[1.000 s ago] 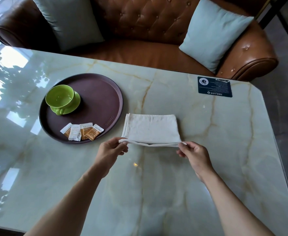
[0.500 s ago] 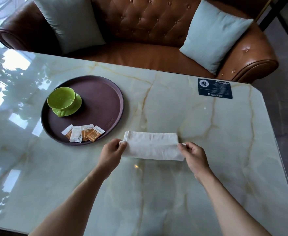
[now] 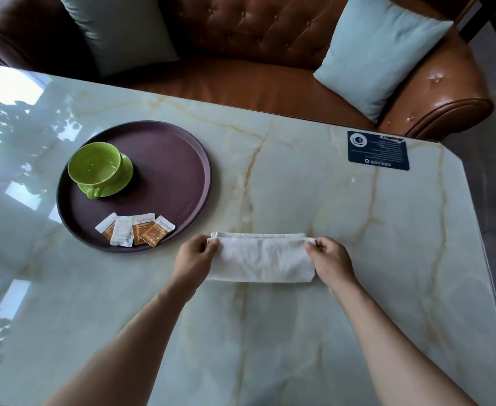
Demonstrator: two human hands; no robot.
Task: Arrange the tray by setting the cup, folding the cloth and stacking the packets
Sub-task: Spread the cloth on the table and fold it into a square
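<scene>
A white cloth (image 3: 260, 259) lies folded into a narrow strip on the marble table, right of the tray. My left hand (image 3: 192, 260) pinches its far left corner and my right hand (image 3: 330, 263) pinches its far right corner. The round dark brown tray (image 3: 170, 168) holds a green cup (image 3: 95, 167) upright on a green saucer at its left side. Several small packets (image 3: 135, 230), white and orange, lie fanned and overlapping on the tray's near edge.
The marble table (image 3: 328, 200) has a cut-off corner at the right. A dark blue card (image 3: 378, 150) lies near its far right edge. A brown leather sofa (image 3: 240, 54) with two pale cushions stands behind the table.
Both hands carried the cloth's near edge up and over to the far edge, so the cloth went from a wide rectangle to a narrow strip. Cup and packets did not move.
</scene>
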